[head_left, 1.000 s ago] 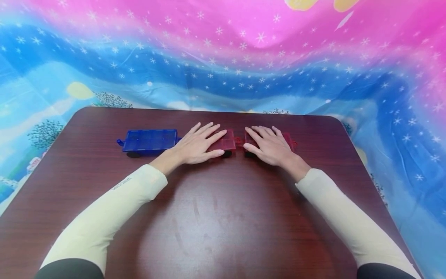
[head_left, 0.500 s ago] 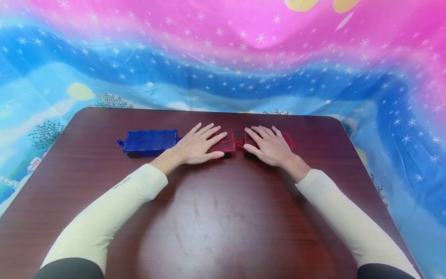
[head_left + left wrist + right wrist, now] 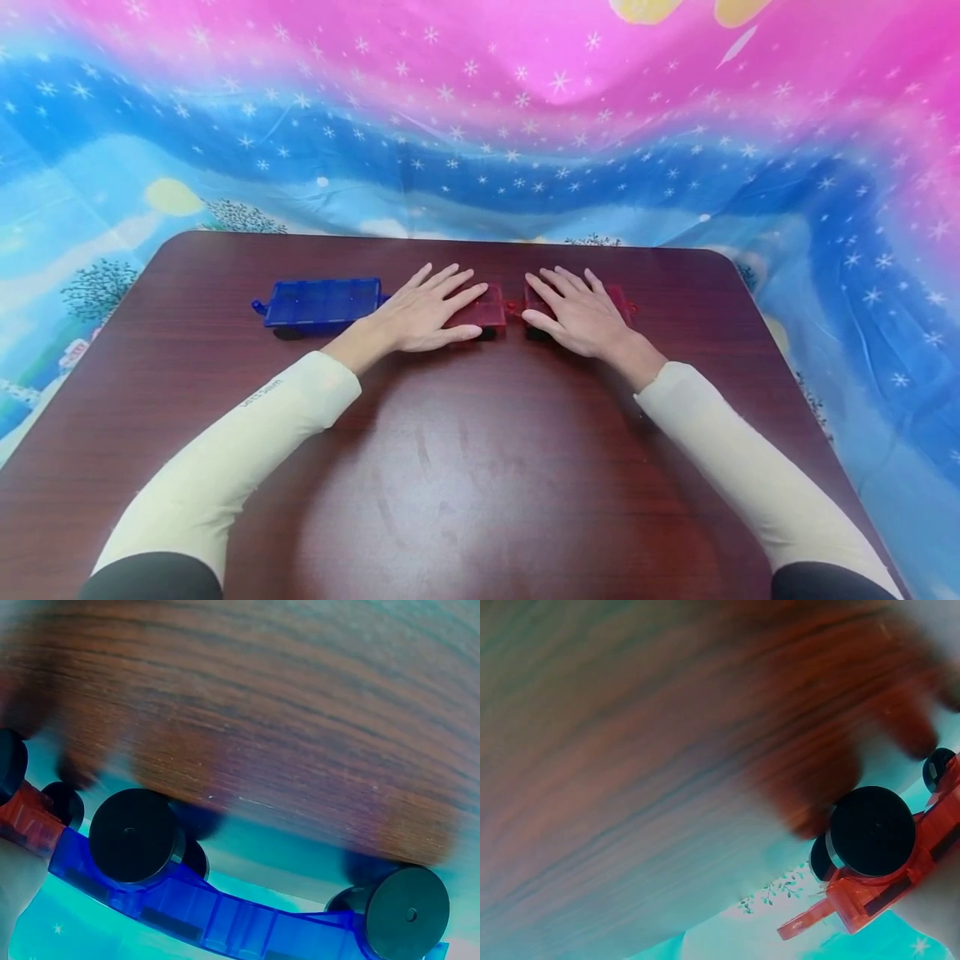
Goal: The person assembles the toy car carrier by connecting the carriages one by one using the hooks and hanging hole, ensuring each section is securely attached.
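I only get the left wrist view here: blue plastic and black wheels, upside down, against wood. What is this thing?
Observer: In the head view it is a flat blue wagon standing on a dark wooden table.
Operator: Is the hand on it?
Observer: No. The left hand lies flat on a red wagon coupled to the blue one's right end.
Operator: And the other hand?
Observer: The right hand lies flat on a second red wagon; a small gap shows between the two red wagons.
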`<state>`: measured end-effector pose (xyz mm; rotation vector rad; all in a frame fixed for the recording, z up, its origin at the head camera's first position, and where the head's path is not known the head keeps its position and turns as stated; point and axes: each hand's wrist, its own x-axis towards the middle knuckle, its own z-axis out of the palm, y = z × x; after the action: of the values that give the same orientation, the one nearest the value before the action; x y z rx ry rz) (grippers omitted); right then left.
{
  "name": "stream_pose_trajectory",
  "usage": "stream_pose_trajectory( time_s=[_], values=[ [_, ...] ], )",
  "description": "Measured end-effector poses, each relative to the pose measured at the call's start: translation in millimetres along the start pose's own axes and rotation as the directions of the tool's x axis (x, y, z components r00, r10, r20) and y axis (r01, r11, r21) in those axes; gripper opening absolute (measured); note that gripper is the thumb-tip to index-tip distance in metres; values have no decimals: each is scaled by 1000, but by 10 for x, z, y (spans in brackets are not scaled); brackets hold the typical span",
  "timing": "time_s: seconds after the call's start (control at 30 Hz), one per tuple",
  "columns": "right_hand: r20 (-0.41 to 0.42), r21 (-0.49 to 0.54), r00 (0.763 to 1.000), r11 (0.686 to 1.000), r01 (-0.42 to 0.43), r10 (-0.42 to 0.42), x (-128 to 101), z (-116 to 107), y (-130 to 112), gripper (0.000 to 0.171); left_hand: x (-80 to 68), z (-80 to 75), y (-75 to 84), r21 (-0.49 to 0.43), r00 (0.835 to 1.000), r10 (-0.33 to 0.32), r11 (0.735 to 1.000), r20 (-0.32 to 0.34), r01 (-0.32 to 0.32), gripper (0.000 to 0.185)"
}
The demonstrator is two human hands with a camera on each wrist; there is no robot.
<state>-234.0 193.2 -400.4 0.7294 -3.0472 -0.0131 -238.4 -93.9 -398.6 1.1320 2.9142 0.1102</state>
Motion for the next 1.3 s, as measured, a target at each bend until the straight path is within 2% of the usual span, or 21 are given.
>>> stream_pose_trajectory(
  time_s=[0.33, 0.6, 0.87, 1.3],
  values=[
    [-6, -16, 1000, 1000, 1, -1, -4, -26, -11, 77, -85, -34, -12, -5, 999, -35, 999, 6, 35, 77],
    [-42, -5, 999, 1000, 29, -29, -18, -52, -26, 77, -158, -109, -89, -24, 995, -87, 996, -51, 85, 77],
    [-92, 5, 994, 998, 63, -62, -20, -103, -94, 76, -278, -134, -147, -12, 992, -113, 994, -54, 113, 77],
    [-116, 22, 991, 997, 77, -74, -3, -154, -234, 76, -482, -126, -239, -23, 983, -158, 987, -91, 157, 78]
  ],
)
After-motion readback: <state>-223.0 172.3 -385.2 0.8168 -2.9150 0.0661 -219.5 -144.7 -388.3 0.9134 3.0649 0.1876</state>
